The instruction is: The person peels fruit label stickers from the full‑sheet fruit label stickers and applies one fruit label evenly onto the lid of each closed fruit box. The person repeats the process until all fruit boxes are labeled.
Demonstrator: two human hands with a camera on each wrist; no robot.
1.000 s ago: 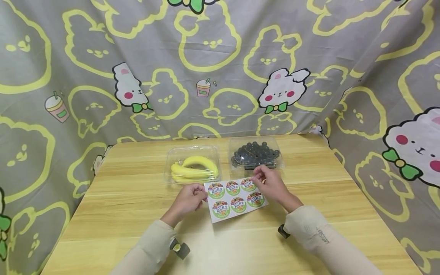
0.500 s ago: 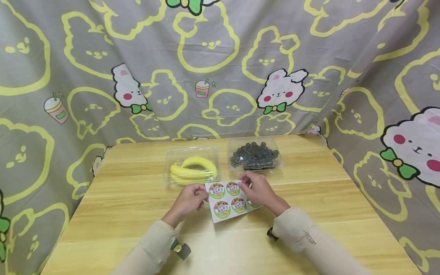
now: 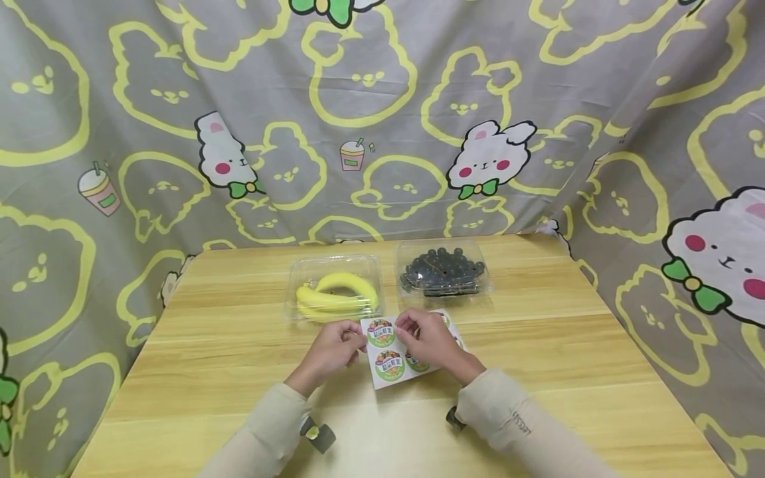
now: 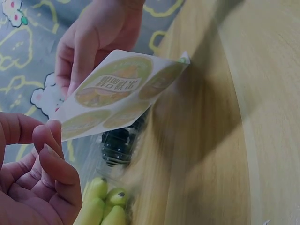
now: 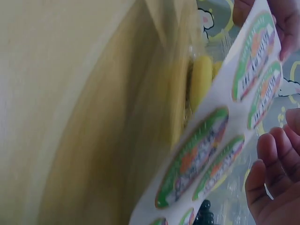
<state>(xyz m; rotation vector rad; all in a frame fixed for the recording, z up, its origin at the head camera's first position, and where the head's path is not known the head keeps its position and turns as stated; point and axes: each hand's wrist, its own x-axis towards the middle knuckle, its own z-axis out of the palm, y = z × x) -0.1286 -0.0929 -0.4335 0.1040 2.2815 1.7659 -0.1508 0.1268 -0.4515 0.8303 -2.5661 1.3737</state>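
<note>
Sticker sheet [image 3: 398, 354] sits raised above the tabletop [image 3: 203, 352]. Left hand [image 3: 332, 349] pinches its left edge; right hand [image 3: 433, 338] is at its face, grip unclear. Probable step: peeling. Next move: lift one sticker [image 3: 390, 366] edge-first.

Right hand [image 3: 430, 342]: we see it shifted left along the sticker sheet [image 3: 399, 350], from its far right end to the middle.
Upper middle sticker: we find it now hidden behind that hand.
Lower middle sticker [image 3: 417, 364]: we now see it partly covered.
Upper right sticker [image 3: 444, 318]: we see its edge past the hand again.
Right sleeve [image 3: 526, 425]: we see it further left too.
</note>
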